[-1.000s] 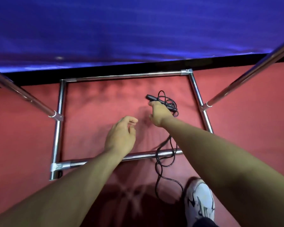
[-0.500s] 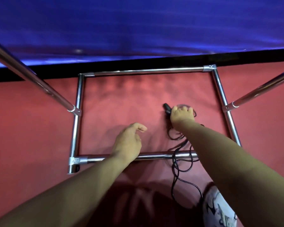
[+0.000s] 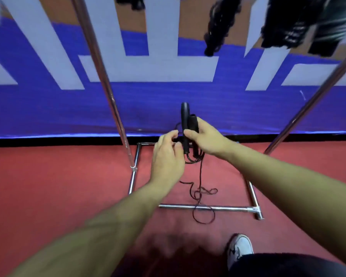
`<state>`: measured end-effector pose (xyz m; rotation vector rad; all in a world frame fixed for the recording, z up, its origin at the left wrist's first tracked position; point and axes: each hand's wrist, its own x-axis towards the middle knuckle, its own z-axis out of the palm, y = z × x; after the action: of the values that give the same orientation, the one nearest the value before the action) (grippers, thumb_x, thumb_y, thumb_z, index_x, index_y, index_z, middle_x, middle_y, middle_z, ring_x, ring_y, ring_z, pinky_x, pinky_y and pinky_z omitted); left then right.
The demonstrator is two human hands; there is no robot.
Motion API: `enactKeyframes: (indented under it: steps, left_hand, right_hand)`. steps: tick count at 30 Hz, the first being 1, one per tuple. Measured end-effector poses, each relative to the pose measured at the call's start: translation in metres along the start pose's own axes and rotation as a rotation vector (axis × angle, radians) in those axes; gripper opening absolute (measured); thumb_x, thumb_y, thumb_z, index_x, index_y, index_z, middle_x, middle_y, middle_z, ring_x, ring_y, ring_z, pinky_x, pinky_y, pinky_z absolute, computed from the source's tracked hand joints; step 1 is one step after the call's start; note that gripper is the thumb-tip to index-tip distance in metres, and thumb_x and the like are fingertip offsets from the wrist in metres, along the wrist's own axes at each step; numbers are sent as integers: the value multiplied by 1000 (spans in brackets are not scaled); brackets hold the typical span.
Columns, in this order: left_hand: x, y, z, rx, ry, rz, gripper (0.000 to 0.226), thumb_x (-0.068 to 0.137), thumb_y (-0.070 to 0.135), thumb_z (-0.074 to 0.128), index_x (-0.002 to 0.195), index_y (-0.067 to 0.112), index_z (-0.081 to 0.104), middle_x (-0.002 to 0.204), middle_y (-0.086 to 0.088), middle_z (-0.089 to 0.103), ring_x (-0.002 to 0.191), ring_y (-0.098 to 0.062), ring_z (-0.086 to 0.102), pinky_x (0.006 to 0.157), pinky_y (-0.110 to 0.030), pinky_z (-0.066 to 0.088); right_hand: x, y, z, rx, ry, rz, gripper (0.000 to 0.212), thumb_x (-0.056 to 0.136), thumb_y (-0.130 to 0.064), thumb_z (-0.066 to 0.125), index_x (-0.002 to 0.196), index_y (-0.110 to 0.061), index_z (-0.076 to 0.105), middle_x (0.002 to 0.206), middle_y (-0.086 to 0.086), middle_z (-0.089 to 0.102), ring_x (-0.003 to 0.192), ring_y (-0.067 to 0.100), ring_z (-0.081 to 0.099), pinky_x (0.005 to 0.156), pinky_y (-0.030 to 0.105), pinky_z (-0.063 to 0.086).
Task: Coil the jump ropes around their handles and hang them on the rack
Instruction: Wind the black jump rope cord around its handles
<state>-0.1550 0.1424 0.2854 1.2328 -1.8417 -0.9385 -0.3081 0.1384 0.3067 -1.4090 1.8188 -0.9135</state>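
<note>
Head view
Writing: large pale block letters run across the blue banner (image 3: 168, 108) behind the rack; they are cropped and blurred, so no word can be read. No brand or label can be made out on the rope handles.
Jump rope handles (image 3: 188, 124): two black handles held side by side in front of the banner, above the red floor (image 3: 48, 186). Their long axes run near upright, top ends pointing up toward the banner, cord ends pointing down.
Cord (image 3: 200, 188): thin and black, it leaves the lower ends of the handles in a small tangle, drops down, lies in loose loops on the floor inside the rack's base and crosses over the near base bar.
Right hand (image 3: 206, 138): fingers and thumb curled round the handles at mid-length, gripping both.
Left hand (image 3: 168, 156): just beside the handles' lower ends, fingers bent in toward the cord there; whether it pinches the cord cannot be told.
Rack (image 3: 208, 207): chrome tube frame with a rectangular base on the floor and slanting uprights rising on the left and right.
Hung items (image 3: 216, 29): dark coiled bundles hang at the top edge, blurred.
Shoe (image 3: 240, 250): white, on the floor at lower right, beside a dark trouser leg.
</note>
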Motion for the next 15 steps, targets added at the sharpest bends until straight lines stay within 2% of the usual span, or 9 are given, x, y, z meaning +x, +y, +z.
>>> enactKeyframes:
  steps: [1,3,5,7,9,11,12,13,15]
  left_hand:
    - [-4,19,-17,-7,31,10,36,101,14,46,135,10,55,134,-4,58,123,-23,52,109,-32,35]
    - [-10,57,-49,-55,55,20,36,105,22,42,137,14,55,136,-1,59,125,-20,51,109,-30,35]
    - [-19,91,-76,-146,27,30,34,107,30,37,127,22,64,119,1,69,112,-19,60,99,-33,43]
    - [-30,120,-97,-265,1,49,33,106,35,36,118,25,66,101,6,70,99,-18,64,90,-34,49]
    - [-38,142,-112,-306,5,101,30,106,34,39,122,26,63,98,11,69,91,-9,65,83,-22,51]
    - [-43,157,-122,-336,0,126,29,105,33,42,124,24,61,96,10,70,81,1,66,77,-15,52]
    - [-44,161,-125,-391,-21,113,29,104,34,44,124,23,61,97,8,71,82,0,68,80,-22,56]
    - [-45,163,-127,-455,-54,86,31,101,36,46,125,24,61,100,5,73,87,-8,71,86,-35,59]
    - [-51,161,-125,-578,-146,-3,37,95,34,52,130,26,57,111,4,73,99,-20,71,91,-55,56]
  right_hand:
    - [-15,-28,-10,26,-15,-44,8,95,-24,57,102,-20,55,92,0,64,87,16,61,87,39,51]
    - [-45,-78,-27,70,-27,-109,4,97,-22,55,98,-18,55,84,0,63,76,14,61,75,37,53]
    - [-74,-118,-39,88,-24,-161,9,99,-19,53,101,-11,56,80,1,62,70,14,60,66,34,51]
    - [-97,-153,-46,90,14,-219,18,99,-21,53,102,-3,54,81,4,61,72,17,60,68,40,52]
    - [-114,-182,-50,141,66,-259,23,99,-21,55,103,1,52,82,7,60,72,20,59,70,44,54]
    - [-125,-201,-55,138,137,-285,22,98,-23,58,96,-2,55,80,7,59,70,17,57,69,42,53]
    - [-129,-207,-57,117,170,-291,20,97,-26,59,92,-7,57,78,6,60,70,15,57,71,42,54]
    - [-132,-209,-57,107,191,-289,18,96,-28,60,88,-12,58,78,6,63,70,14,59,74,42,55]
    - [-138,-204,-52,142,217,-267,18,96,-32,60,89,-15,60,81,5,69,74,15,64,80,46,55]
